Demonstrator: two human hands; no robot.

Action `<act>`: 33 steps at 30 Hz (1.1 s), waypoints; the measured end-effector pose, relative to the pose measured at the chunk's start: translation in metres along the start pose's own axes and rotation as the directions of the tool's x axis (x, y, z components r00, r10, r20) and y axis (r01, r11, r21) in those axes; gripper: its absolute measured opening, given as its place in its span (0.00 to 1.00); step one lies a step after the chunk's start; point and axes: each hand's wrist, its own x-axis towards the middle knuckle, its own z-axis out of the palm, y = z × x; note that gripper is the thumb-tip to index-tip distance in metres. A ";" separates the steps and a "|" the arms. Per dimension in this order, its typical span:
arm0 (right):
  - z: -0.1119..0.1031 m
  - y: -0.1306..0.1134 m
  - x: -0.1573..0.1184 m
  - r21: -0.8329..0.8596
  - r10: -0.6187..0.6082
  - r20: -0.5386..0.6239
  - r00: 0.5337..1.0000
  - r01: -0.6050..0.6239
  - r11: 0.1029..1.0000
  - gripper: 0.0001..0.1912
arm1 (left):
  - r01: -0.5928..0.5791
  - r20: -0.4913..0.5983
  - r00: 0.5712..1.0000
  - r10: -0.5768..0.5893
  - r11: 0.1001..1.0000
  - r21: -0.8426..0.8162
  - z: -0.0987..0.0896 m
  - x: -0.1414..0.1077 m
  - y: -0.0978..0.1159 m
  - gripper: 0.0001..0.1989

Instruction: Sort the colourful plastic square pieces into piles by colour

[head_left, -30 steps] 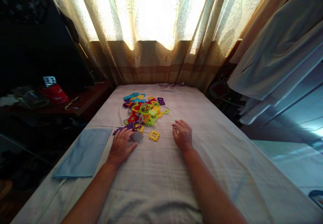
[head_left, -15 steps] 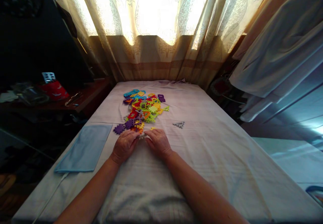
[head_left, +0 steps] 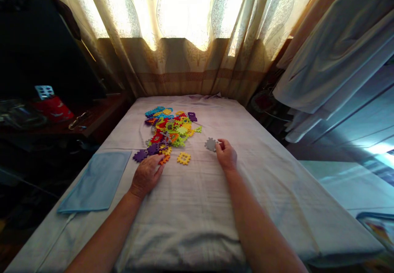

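My left hand [head_left: 147,176] and my right hand [head_left: 227,155] are both bare, with rounded backs and fingers that taper to blunt tips (my nails are too small to make out). Faint creases line the back of my left. My wrists are bare too, narrower than my smooth left forearm [head_left: 106,224] and right forearm [head_left: 257,219], which widen toward the elbows.

Both forearms reach forward, right hand [head_left: 227,155] with fingers curled.
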 end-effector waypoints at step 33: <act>-0.012 0.024 0.019 -0.123 0.167 -0.099 0.981 -0.179 0.976 0.19 | 0.548 0.316 0.727 -0.610 0.792 0.268 0.027 0.117 -0.013 0.22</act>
